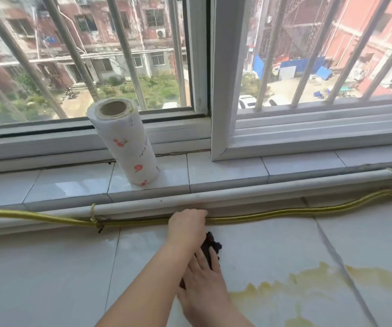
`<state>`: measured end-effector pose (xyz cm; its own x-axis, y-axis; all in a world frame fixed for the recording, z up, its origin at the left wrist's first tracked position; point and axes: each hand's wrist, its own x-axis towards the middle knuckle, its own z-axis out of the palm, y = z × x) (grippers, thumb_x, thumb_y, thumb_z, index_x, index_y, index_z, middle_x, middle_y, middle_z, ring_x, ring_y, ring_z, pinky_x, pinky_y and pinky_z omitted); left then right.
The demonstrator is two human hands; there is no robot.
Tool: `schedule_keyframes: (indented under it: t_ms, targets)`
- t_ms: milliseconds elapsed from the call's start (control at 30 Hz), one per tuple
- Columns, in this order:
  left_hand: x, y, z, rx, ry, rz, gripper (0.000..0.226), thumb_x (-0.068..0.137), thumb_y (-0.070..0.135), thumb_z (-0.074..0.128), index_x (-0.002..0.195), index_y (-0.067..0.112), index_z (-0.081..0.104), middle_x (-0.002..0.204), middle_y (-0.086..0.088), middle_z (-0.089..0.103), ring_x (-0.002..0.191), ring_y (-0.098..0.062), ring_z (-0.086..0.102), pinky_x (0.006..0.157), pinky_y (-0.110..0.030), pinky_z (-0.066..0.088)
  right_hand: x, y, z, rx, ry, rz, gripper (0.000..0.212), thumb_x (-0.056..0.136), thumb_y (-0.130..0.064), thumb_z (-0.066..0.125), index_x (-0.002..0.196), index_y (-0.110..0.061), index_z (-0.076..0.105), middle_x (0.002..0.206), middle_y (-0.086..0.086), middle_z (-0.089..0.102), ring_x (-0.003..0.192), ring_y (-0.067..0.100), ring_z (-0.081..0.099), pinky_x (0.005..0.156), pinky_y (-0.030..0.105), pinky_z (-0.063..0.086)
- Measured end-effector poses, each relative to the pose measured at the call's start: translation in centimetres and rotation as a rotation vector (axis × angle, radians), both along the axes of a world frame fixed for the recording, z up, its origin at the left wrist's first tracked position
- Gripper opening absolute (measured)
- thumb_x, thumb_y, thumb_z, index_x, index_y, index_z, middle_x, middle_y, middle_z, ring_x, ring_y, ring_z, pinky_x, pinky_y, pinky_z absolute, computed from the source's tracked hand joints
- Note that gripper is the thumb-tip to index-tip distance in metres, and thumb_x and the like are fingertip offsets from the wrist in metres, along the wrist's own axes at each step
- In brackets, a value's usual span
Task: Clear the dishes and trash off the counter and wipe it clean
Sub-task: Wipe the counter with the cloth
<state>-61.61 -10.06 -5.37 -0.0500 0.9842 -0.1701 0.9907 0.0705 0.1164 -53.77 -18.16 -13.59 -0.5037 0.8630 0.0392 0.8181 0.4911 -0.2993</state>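
The right hand (202, 279) lies flat with straight fingers, pressing the dark cloth (212, 244) onto the desk (48, 279). The left hand (186, 228) is at 12 from it, against the hose (284, 212). Its fingers are hidden, so I cannot tell its grip. The yellow spill (296, 286) lies at 3 to 4 from the right hand, nearer that hand and stretched 9 to 3, with nothing between. A paper roll (124, 142) stands at 11 on the sill (225, 168).

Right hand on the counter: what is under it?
A dark cloth lies under the right hand, on the white counter. Mostly its far end shows; the hand and left forearm cover the rest.
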Motion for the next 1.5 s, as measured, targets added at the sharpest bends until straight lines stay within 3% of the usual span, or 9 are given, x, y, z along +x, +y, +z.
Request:
schedule_keyframes:
  t_ms: [200,367,567,733,867,1100,1333,1400,1500]
  targets:
    - [-5.3,-2.3,0.8,0.001,0.067,0.161,0.036,0.096,0.015,0.040,0.126,0.027,0.057,0.120,0.003,0.064,0.112,-0.020,0.058,0.086,-0.031,0.046,0.4,2.1,-0.1,0.044,-0.033,-0.060,0.062,0.075,-0.052,0.041,0.121,-0.018,0.067,0.129,0.003,0.062,0.127,0.020,0.038,0.110,0.045,0.009]
    - [-5.3,-2.2,-0.3,0.003,0.098,0.180,0.041,0.091,0.004,0.042,0.126,0.020,0.055,0.119,-0.001,0.057,0.111,-0.021,0.053,0.083,-0.032,0.047,3.4,3.7,0.1,0.058,-0.080,-0.167,0.060,0.078,-0.050,0.039,0.120,-0.017,0.067,0.129,0.004,0.062,0.126,0.020,0.038,0.110,0.043,0.007]
    - [-4.7,-3.9,-1.0,-0.023,0.202,0.105,0.046,0.093,0.011,0.045,0.138,0.021,0.039,0.129,-0.003,0.050,0.120,-0.025,0.042,0.094,-0.034,0.038,3.6,2.1,0.2,0.058,-0.097,-0.205,0.063,0.076,-0.050,0.039,0.119,-0.013,0.068,0.129,0.007,0.062,0.126,0.021,0.038,0.110,0.043,0.007]
    - [-4.9,-3.3,-0.5,0.016,0.222,0.083,0.031,0.095,0.018,0.045,0.125,0.020,0.049,0.128,-0.003,0.046,0.120,-0.023,0.043,0.095,-0.034,0.035,3.1,-0.4,0.3,0.039,-0.090,-0.140,0.064,0.073,-0.051,0.040,0.117,-0.015,0.070,0.126,0.005,0.064,0.125,0.021,0.040,0.110,0.044,0.008]
    - [-4.7,-3.7,-1.1,-0.021,0.234,0.068,0.042,0.095,0.018,0.044,0.136,0.020,0.036,0.133,-0.004,0.044,0.121,-0.025,0.042,0.094,-0.036,0.037,3.1,-0.9,0.8,-0.049,-0.118,-0.131,0.064,0.072,-0.052,0.039,0.115,-0.017,0.070,0.125,0.004,0.065,0.124,0.020,0.040,0.110,0.044,0.008]
    - [-3.1,-3.4,-1.6,-0.044,0.286,-0.021,0.030,0.093,0.024,0.051,0.123,0.021,0.048,0.127,-0.002,0.049,0.119,-0.024,0.044,0.094,-0.036,0.036,3.8,-2.1,1.1,-0.106,-0.098,-0.065,0.066,0.070,-0.054,0.039,0.113,-0.017,0.071,0.123,0.005,0.066,0.122,0.021,0.041,0.109,0.045,0.009]
    - [-3.8,-4.0,-0.3,0.142,0.213,-0.154,0.024,0.099,0.030,0.041,0.121,0.022,0.048,0.122,0.001,0.049,0.116,-0.022,0.045,0.095,-0.034,0.036,2.9,-1.6,0.8,-0.099,-0.090,-0.020,0.064,0.071,-0.054,0.039,0.115,-0.019,0.071,0.124,0.003,0.066,0.123,0.020,0.044,0.110,0.046,0.009]
    - [-3.8,-4.6,0.3,0.162,0.189,-0.162,0.021,0.096,0.030,0.049,0.115,0.023,0.053,0.113,0.002,0.053,0.107,-0.022,0.051,0.090,-0.034,0.040,3.1,0.0,1.2,-0.121,-0.106,-0.042,0.062,0.073,-0.052,0.039,0.113,-0.019,0.071,0.121,0.002,0.067,0.121,0.021,0.048,0.110,0.044,0.008]
    - [-4.2,-4.8,0.6,0.231,0.133,-0.120,0.017,0.083,0.029,0.070,0.097,0.021,0.063,0.092,0.003,0.060,0.083,-0.021,0.057,0.066,-0.031,0.049,5.4,2.8,0.9,-0.043,-0.113,-0.195,0.062,0.078,-0.049,0.037,0.119,-0.014,0.067,0.124,0.006,0.065,0.124,0.023,0.042,0.109,0.045,0.010]
